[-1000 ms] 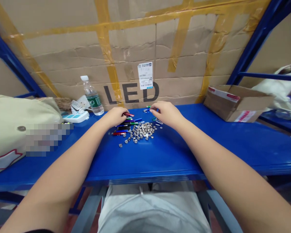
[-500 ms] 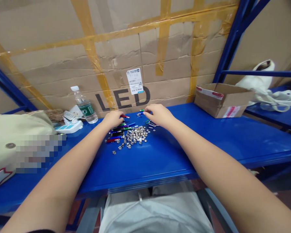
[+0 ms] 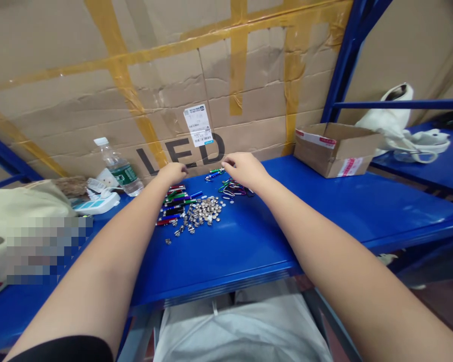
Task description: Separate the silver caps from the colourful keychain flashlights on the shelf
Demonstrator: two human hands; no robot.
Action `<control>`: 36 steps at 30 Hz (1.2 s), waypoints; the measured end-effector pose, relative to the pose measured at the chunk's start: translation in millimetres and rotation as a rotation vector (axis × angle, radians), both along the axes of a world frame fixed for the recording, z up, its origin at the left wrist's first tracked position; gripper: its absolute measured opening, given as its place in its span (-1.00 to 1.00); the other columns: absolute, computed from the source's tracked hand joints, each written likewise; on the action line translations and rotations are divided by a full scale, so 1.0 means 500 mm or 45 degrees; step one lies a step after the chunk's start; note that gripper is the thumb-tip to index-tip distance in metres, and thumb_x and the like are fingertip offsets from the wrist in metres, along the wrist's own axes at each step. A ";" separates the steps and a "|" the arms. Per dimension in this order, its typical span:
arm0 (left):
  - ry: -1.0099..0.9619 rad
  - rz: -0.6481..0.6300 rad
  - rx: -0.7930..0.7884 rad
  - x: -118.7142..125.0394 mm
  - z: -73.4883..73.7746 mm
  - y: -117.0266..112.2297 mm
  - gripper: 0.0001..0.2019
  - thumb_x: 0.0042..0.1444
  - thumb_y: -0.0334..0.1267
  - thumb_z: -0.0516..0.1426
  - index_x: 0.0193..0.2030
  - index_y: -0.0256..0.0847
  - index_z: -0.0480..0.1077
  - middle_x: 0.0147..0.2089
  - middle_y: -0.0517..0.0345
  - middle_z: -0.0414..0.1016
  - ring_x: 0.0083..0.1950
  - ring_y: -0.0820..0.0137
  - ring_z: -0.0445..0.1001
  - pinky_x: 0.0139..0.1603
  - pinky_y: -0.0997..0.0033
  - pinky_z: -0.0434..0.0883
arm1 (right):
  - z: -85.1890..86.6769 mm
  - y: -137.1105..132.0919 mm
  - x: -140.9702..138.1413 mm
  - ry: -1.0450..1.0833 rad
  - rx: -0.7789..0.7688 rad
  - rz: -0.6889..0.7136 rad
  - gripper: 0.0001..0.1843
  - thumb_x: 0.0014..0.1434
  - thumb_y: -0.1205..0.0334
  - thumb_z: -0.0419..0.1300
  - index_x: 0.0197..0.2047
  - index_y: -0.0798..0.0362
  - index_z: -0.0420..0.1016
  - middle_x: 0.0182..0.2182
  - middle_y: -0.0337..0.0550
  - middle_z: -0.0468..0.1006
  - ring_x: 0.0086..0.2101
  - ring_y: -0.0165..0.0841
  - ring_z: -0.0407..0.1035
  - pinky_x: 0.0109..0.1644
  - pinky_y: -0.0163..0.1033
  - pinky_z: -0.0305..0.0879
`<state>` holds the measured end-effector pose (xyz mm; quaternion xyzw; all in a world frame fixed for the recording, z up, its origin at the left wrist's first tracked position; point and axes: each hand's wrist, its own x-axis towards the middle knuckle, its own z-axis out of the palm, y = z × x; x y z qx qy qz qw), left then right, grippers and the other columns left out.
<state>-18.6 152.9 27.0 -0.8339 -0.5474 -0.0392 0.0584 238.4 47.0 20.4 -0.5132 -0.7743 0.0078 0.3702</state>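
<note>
My left hand (image 3: 175,173) hovers over a row of small coloured tubes (image 3: 172,201) in red, green, blue and black on the blue shelf (image 3: 249,241). Its fingers are curled under and hide whatever is in them. My right hand (image 3: 242,170) rests at a heap of coloured carabiner clips (image 3: 232,188), fingertips pinched together beside a green and blue clip (image 3: 214,172). Between and in front of the hands lies a pile of several small silver round pieces (image 3: 203,211), with a few strays to its left.
A big taped carton marked LED (image 3: 181,90) stands behind. At left are a water bottle (image 3: 119,168), a white power strip (image 3: 97,203) and a beige bag (image 3: 26,216). An open cardboard box (image 3: 334,149) and a white bag (image 3: 398,120) sit at right.
The view has swung right, so everything sits further left. My left hand has drawn back a little; the red tube no longer sticks out of it. My right hand stays at the clips.
</note>
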 end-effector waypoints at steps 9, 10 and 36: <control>0.028 0.073 -0.046 0.177 -0.052 0.023 -0.77 -0.01 -0.26 0.16 -0.21 -0.24 0.54 -0.16 -0.08 0.60 -0.09 0.17 0.54 -0.07 0.35 0.41 | -0.005 0.011 0.013 -0.043 -0.001 -0.078 -0.72 0.27 0.19 0.02 -0.29 0.06 0.53 -0.24 -0.04 0.60 -0.21 -0.28 0.42 -0.19 -0.25 0.22; 0.017 0.073 -0.053 0.178 -0.051 0.023 -0.81 -0.04 -0.30 0.17 -0.26 -0.23 0.55 -0.19 -0.06 0.61 -0.11 0.18 0.54 -0.10 0.37 0.41 | -0.006 0.012 0.015 -0.040 0.002 -0.074 -0.72 0.27 0.18 0.01 -0.28 0.06 0.53 -0.24 -0.05 0.60 -0.21 -0.28 0.43 -0.19 -0.25 0.23; -1.625 -0.089 -0.192 0.060 -0.012 -0.262 -0.52 0.18 -0.21 0.14 0.20 -0.15 0.12 -0.07 0.02 0.51 -0.08 0.34 0.53 -0.23 0.43 0.45 | -0.028 -0.060 -0.098 0.314 -0.502 0.605 -0.68 0.22 0.14 0.17 -0.01 0.12 0.44 -0.16 -0.03 0.56 -0.27 -0.36 0.45 -0.32 -0.31 0.37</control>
